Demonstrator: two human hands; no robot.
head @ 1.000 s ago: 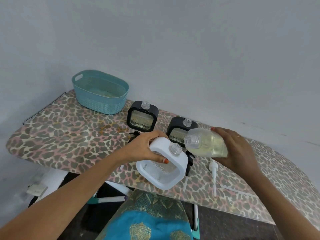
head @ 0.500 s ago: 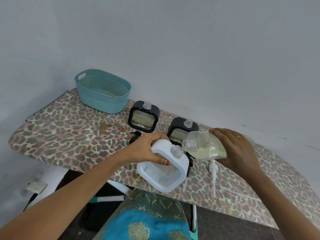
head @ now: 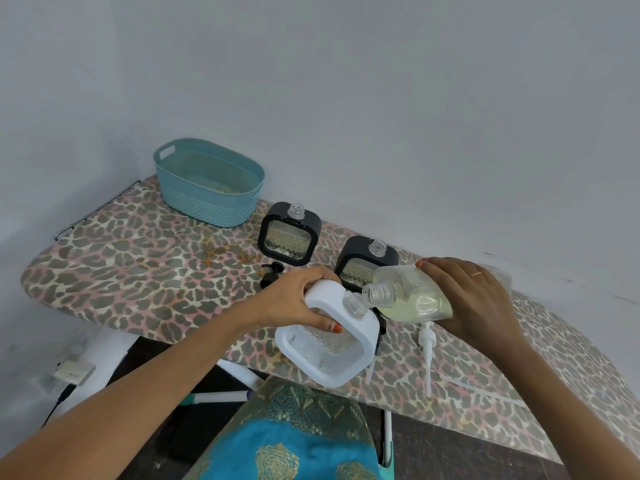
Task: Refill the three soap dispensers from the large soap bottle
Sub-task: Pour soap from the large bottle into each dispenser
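My left hand [head: 301, 296] grips the top of a white square soap dispenser [head: 329, 337], tilted above the near edge of the ironing board [head: 138, 271]. Its open clear neck points up to the right. My right hand [head: 474, 299] holds the large clear soap bottle [head: 412, 296] of pale yellow soap on its side, its open mouth just above and right of the dispenser's neck. Two black square dispensers, one at the left [head: 289, 233] and one at the right [head: 363, 265], stand open behind them, the right one partly hidden.
A teal plastic basket [head: 207, 185] stands at the board's far left. A black pump head [head: 272, 271] lies behind my left hand, and a white pump with its long tube [head: 426, 344] lies under the bottle. The grey wall runs close behind the board.
The soap bottle has tipped lower and its mouth has come closer to the white dispenser's neck. The white dispenser stays tilted in my left hand.
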